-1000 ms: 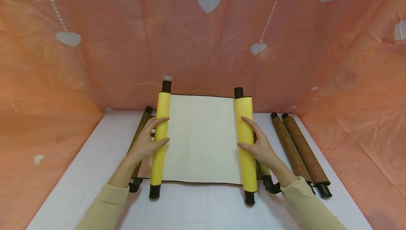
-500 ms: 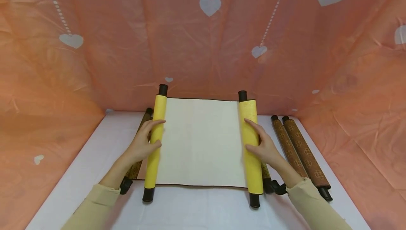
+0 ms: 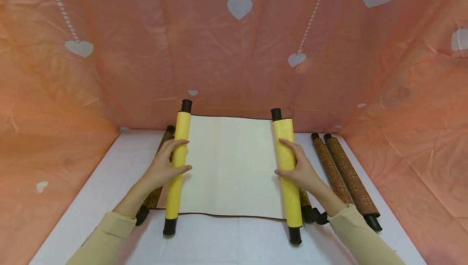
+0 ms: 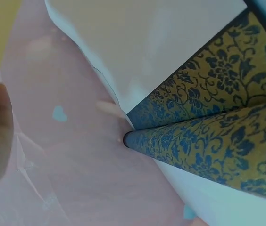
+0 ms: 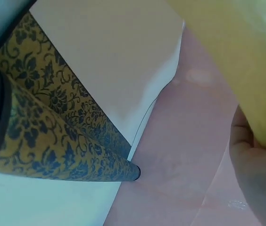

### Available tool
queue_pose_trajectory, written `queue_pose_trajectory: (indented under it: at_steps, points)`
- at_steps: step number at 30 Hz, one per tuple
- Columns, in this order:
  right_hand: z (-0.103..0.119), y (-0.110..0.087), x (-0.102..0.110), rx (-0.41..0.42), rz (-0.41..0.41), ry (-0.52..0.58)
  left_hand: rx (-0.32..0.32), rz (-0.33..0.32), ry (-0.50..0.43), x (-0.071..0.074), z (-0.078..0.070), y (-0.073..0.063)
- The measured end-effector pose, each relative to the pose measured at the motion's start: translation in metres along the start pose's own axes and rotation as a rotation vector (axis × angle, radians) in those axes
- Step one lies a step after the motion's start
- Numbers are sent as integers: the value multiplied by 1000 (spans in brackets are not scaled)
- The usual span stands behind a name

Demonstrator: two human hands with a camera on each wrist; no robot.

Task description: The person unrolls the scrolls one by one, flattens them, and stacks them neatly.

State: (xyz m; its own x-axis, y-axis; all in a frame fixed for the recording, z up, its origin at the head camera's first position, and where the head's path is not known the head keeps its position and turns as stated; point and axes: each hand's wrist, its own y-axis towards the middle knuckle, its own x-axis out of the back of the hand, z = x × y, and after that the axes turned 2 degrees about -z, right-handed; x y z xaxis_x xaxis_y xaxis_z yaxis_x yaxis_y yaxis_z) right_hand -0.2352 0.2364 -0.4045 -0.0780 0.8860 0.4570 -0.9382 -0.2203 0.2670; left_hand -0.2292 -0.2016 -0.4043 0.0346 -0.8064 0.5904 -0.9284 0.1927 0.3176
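A scroll with two yellow rollers and black end knobs is spread wide, a blank cream sheet (image 3: 230,167) spanning between them. My left hand (image 3: 163,166) grips the left yellow roller (image 3: 174,196), thumb and fingers over its inner side. Around the right yellow roller (image 3: 290,204) my right hand (image 3: 302,170) is curled the same way. Below lies another scroll with gold-and-dark floral rollers: the left patterned roller (image 4: 203,150) shows in the left wrist view, the right patterned roller (image 5: 62,146) in the right wrist view. The yellow rollers partly cover it in the head view.
Two rolled brown patterned scrolls (image 3: 352,175) lie side by side at the right of the white table (image 3: 234,242). Pinkish-orange cloth (image 3: 204,45) with white hearts walls in the back and both sides.
Both hands have drawn the yellow rollers a little farther apart than a second ago, so more cream sheet shows. In the last half second they have shifted slightly left and lower.
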Motion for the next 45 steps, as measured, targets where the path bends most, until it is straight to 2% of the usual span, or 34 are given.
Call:
queue_pose_trajectory:
  at_steps: [5, 9, 20, 26, 29, 38, 45]
  points:
    - [-3, 0, 4, 7, -12, -9, -53, -44, 27, 2, 5, -3]
    - [-3, 1, 11, 17, -6, -5, -66, -71, 35, 6, 5, -4]
    - [-3, -7, 21, -7, -4, 40, -43, -51, 34, 15, 9, -11]
    - [-4, -8, 27, -63, -32, 35, 1, -40, 32, 19, 9, -13]
    - [-6, -7, 27, -73, -35, 32, 3, -37, 44, 19, 9, -12]
    - [-11, -5, 26, -28, -8, -32, -23, -53, 80, 20, 15, -11]
    - [-13, -8, 39, -15, 34, -120, -25, -65, 100, 28, 22, -14]
